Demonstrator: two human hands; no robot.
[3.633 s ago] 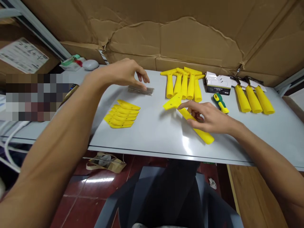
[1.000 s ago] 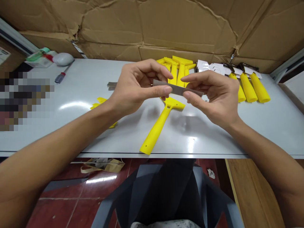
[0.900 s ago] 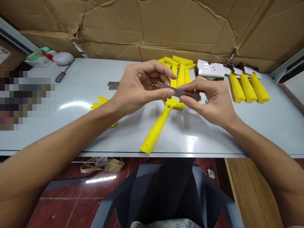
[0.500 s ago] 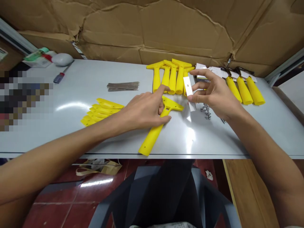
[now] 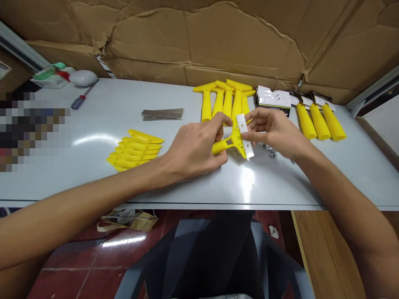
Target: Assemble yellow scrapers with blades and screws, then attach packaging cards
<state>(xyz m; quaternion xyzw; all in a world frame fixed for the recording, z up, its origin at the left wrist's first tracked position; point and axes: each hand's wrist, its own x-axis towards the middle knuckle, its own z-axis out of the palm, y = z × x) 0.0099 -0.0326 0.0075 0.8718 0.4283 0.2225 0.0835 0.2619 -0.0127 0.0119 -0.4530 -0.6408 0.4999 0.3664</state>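
My left hand point(image 5: 202, 143) is closed round the handle of a yellow plastic scraper body point(image 5: 235, 140), its T-shaped head turned to the right. Between thumb and fingers my right hand point(image 5: 269, 128) pinches a flat metal blade point(image 5: 240, 121) with small holes. The blade lies against the outer edge of the yellow head; whether it sits flush I cannot tell. Several like scraper bodies point(image 5: 206, 104) lie just behind. Small screws point(image 5: 272, 153) are scattered beneath my right hand, partly hidden by it.
Yellow strips with holes point(image 5: 140, 143) are fanned out at left, with thin metal strips point(image 5: 162, 114) behind them. A screwdriver point(image 5: 77, 102) lies far left. White boxes point(image 5: 274, 99) and scrapers with yellow handles point(image 5: 333, 121) stand back right. Cardboard point(image 5: 237, 37) walls the rear.
My left hand has taken up the yellow scraper body and swung its head round to the right. My right hand has brought the blade up against that head.
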